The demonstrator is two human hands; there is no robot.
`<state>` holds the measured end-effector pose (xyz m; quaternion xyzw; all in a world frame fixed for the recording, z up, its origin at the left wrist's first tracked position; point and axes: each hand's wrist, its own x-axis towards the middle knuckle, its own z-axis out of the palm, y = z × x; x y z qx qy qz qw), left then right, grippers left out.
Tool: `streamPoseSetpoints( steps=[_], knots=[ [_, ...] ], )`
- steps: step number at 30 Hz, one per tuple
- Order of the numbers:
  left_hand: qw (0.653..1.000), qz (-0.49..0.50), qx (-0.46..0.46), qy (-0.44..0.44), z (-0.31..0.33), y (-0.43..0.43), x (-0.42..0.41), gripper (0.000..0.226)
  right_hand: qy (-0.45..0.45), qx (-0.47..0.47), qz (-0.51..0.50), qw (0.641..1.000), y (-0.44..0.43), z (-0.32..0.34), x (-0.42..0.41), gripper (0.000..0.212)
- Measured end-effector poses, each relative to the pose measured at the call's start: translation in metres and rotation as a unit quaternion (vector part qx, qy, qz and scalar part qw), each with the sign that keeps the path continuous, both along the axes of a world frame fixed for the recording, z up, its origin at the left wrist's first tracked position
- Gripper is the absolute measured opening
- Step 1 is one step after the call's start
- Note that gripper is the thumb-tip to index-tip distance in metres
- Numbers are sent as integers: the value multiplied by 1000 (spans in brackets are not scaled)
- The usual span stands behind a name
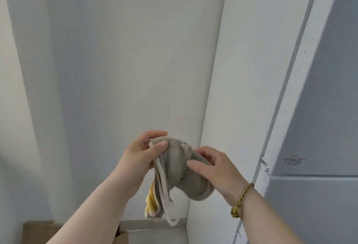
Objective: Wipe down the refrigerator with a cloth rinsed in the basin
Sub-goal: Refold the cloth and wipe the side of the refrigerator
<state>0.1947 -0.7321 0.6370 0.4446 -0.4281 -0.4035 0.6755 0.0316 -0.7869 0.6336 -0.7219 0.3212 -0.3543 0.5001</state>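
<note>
I hold the cloth (pixel 178 166) just left of the fridge (pixel 319 108), left hand (pixel 141 154) pinching its top corner, right hand (pixel 217 168) clamped on the fold; best to square it into a flat pad before wiping.

Cloth (pixel 180 166): plain grey-beige terry with cream edging and a cream hanging loop; yellow patch with pale streaks at its lower left.
Refrigerator (pixel 319 108), right: pale blue-grey doors, white edge; small label (pixel 293 160) printed in red.
Wall (pixel 126 50): plain white.
Bracelet (pixel 242 199): braided yellow-olive, green bead.
Cardboard box (pixel 38 232), near left: brown.
</note>
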Motion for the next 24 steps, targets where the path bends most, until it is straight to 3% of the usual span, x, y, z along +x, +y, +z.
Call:
streamPoseSetpoints(
  steps=[4,8,13,16,18,21,24],
  knots=[
    [998,22,47,-31,-8,-41,32,13,4,-23,-120,993,-15,-2,38,17],
    [997,46,60,-28,-18,-74,38,25,-39,65,-214,974,-29,-11,57,11],
    [994,-82,56,-51,-12,-84,16,28,-47,122,-211,969,-39,-10,56,34],
    [980,-174,36,-88,-5,-91,11,49,-79,111,-231,963,-43,-1,44,15],
    [970,-226,16,-90,4,-98,10,44,-106,104,-236,960,-47,8,34,4],
    [970,-218,-19,-102,20,-108,2,25,-116,77,-225,964,-54,23,21,11],
    [979,-155,-69,-114,30,-119,-7,33,-79,44,-207,974,-58,37,7,21]
  ],
)
